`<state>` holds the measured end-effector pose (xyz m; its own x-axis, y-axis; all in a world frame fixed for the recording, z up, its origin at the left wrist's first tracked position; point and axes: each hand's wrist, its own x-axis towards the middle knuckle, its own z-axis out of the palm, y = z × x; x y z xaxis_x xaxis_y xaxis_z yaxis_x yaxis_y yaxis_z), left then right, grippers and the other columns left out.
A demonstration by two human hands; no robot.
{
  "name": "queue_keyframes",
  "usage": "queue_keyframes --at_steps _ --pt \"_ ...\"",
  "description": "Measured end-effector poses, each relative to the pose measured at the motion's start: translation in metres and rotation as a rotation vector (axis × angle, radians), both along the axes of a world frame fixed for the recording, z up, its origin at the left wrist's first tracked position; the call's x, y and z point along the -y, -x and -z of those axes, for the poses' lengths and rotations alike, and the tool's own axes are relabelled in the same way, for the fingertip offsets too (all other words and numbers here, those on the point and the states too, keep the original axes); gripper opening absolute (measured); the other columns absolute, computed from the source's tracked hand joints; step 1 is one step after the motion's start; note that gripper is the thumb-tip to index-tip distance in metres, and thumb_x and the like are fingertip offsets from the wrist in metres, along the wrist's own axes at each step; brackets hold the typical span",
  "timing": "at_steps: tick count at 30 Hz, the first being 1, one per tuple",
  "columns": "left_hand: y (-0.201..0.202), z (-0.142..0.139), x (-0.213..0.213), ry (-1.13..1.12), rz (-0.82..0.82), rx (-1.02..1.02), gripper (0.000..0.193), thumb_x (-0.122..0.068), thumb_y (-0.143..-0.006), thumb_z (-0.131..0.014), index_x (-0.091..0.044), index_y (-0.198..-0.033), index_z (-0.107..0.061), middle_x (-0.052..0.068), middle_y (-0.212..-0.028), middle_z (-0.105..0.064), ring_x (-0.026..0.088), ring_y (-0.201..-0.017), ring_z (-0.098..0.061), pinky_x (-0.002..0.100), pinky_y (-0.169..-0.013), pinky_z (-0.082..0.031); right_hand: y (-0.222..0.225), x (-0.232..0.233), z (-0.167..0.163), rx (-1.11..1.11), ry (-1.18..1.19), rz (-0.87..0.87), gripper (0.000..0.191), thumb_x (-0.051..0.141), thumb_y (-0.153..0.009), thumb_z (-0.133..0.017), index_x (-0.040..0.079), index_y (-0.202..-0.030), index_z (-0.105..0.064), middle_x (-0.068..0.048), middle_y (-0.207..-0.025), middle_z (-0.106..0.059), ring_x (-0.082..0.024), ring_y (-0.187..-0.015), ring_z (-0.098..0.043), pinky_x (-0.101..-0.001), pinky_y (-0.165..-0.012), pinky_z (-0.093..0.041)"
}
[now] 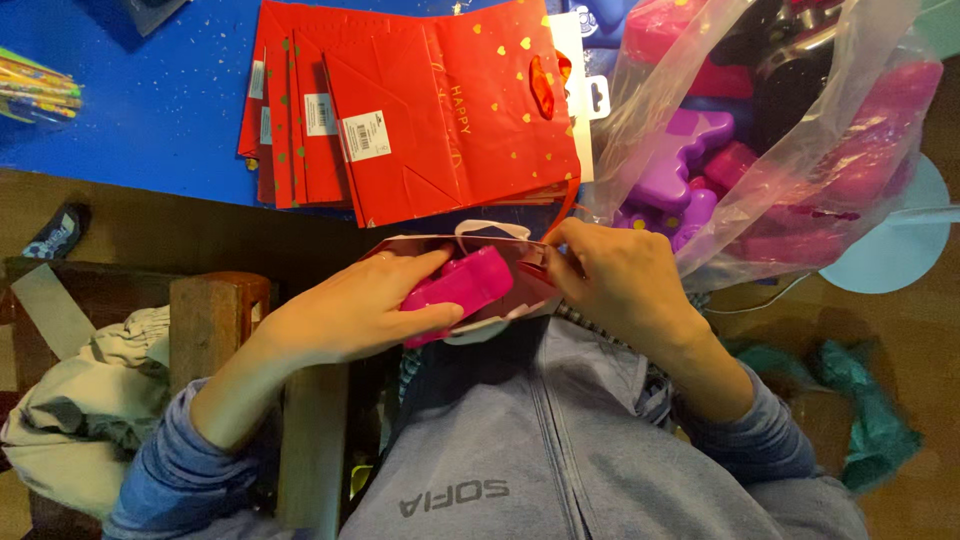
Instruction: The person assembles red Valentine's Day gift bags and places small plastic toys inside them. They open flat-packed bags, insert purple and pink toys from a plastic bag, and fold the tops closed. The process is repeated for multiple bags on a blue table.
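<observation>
Two hands meet over the lap, just off the near edge of the blue table (pixel 150 110). Left hand (pixel 345 310) has its fingers wrapped around a magenta plastic case (pixel 462 285), thumb underneath, and the case sits partway inside the mouth of a small gift bag (pixel 490 240). Right hand (pixel 615 275) pinches the bag's right rim, fingers closed tight on the paper. Right behind, on the table's near edge, lies a stack of flat red gift bags (pixel 420 110) with gold hearts. Off to the right, a clear plastic bag (pixel 800 130) bulges with purple and pink cases, spilling past the table's right corner. Far-left edge, a bundle of coloured straws (pixel 35 95).
</observation>
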<state>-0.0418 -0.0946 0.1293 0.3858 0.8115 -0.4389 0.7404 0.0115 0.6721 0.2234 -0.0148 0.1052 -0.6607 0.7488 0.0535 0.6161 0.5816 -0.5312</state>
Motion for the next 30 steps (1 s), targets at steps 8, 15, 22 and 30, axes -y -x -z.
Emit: queue_keyframes --at_steps 8,15,22,30 --pt "-0.064 0.078 -0.003 0.216 -0.013 -0.423 0.080 -0.049 -0.091 -0.060 -0.007 -0.153 -0.033 0.028 -0.134 -0.056 0.042 -0.114 -0.065 0.053 -0.093 -0.055 0.019 0.015 -0.016 0.035 -0.102 -0.152 0.012 0.017 -0.091 -0.066 0.008 -0.083 -0.062 -0.010 -0.062 -0.064 -0.031 -0.055 -0.064 -0.0429 -0.048 -0.046" --pt "-0.098 0.138 0.024 0.302 -0.147 -0.259 0.105 -0.048 -0.081 -0.076 -0.016 -0.160 -0.015 0.027 -0.151 -0.029 0.049 -0.132 -0.044 0.055 -0.100 -0.049 0.013 0.020 -0.019 -0.032 -0.068 -0.167 0.011 0.014 -0.091 -0.066 0.007 -0.086 -0.060 -0.009 -0.061 -0.062 -0.030 -0.051 -0.062 -0.0418 -0.046 -0.045" --pt "-0.139 0.178 0.029 -0.032 0.037 -0.448 0.098 -0.032 -0.084 -0.067 -0.008 -0.162 -0.012 0.029 -0.161 -0.017 0.054 -0.112 -0.059 0.054 -0.081 -0.059 0.005 0.010 -0.016 0.026 -0.051 -0.138 0.014 0.016 -0.092 -0.068 0.006 -0.087 -0.060 -0.010 -0.064 -0.063 -0.029 -0.053 -0.063 -0.0411 -0.049 -0.046" --pt "-0.168 0.190 0.013 -0.129 0.144 -0.485 0.065 -0.030 -0.091 -0.062 0.003 -0.145 -0.045 0.027 -0.146 -0.041 0.054 -0.110 -0.061 0.059 -0.065 -0.059 0.001 0.010 -0.011 0.040 -0.072 -0.127 0.014 0.017 -0.091 -0.069 0.006 -0.089 -0.061 -0.010 -0.067 -0.064 -0.029 -0.055 -0.064 -0.0411 -0.050 -0.047"
